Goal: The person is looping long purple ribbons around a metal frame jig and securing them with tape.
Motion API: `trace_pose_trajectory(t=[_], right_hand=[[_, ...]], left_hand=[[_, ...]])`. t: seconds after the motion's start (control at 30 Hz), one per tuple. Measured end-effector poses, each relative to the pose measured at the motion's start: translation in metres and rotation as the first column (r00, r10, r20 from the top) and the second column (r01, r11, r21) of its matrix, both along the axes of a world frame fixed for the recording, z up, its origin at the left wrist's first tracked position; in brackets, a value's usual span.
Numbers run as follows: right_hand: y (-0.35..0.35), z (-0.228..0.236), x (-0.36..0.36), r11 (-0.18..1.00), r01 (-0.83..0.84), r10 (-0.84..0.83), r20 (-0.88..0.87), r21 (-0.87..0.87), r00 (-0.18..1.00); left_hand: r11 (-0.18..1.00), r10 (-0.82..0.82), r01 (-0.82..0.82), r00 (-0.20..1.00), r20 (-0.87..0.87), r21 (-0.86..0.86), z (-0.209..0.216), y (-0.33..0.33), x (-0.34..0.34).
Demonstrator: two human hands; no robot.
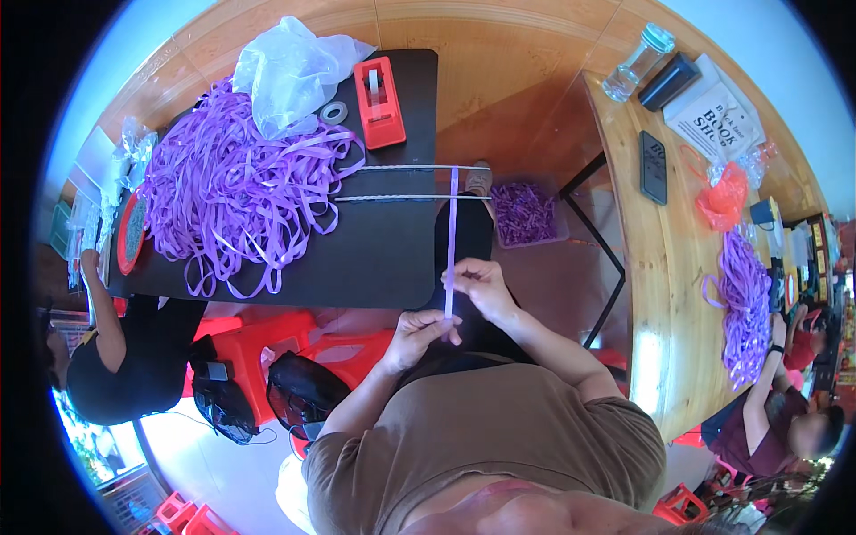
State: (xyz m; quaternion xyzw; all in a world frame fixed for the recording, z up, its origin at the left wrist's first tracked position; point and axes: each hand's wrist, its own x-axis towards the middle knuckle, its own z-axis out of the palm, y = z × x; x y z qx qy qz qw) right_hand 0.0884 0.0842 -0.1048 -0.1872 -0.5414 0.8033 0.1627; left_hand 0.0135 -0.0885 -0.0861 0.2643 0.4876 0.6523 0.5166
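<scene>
A narrow purple strap point(451, 223) runs from the farther of two thin metal rods point(406, 198) toward my body. It crosses the nearer rod on the way. My left hand point(421, 339) pinches the strap's pale lower end between thumb and fingers. A little above it, my right hand point(481, 287) has its fingers closed on the same strap at its right edge. The rods stick out past the right edge of the black table point(374, 259). A large tangled pile of purple straps point(241, 187) lies on that table, left of the rods.
At the black table's far side are a red tape dispenser point(381, 107), a tape roll point(333, 112) and a plastic bag point(290, 71). A bin of purple pieces point(524, 214) stands below the rods. The wooden table point(615, 134) is at right. Co-workers sit on both sides.
</scene>
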Motion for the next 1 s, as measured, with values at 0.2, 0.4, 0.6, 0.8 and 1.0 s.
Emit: trace_pose_trajectory(t=[0.2, 0.4, 0.6, 0.8, 1.0], right_hand=[[-0.013, 0.007, 0.018, 1.000, -0.026, 0.026, 0.014, -0.002, 1.000], [-0.025, 0.010, 0.032, 0.995, -0.095, 0.097, 0.060, -0.041, 0.993], [-0.032, -0.001, 0.037, 0.992, -0.029, 0.037, 0.061, -0.122, 0.997], [-0.041, -0.008, 0.044, 1.000, 0.013, -0.010, 0.111, -0.024, 0.994], [-0.047, -0.013, 0.049, 1.000, -0.013, 0.015, 0.075, -0.016, 0.997]], left_hand=[[0.991, -0.060, 0.061, 0.998, 0.018, -0.116, 0.007, 0.002, 0.001], [0.983, -0.118, 0.117, 0.993, -0.002, -0.143, 0.006, 0.000, 0.001], [0.984, -0.102, 0.112, 0.991, 0.082, -0.137, 0.011, -0.002, 0.004], [0.993, -0.053, 0.079, 0.964, 0.259, -0.092, 0.002, -0.006, 0.011], [0.985, 0.154, -0.110, 0.905, 0.397, -0.133, -0.004, -0.011, 0.023]])
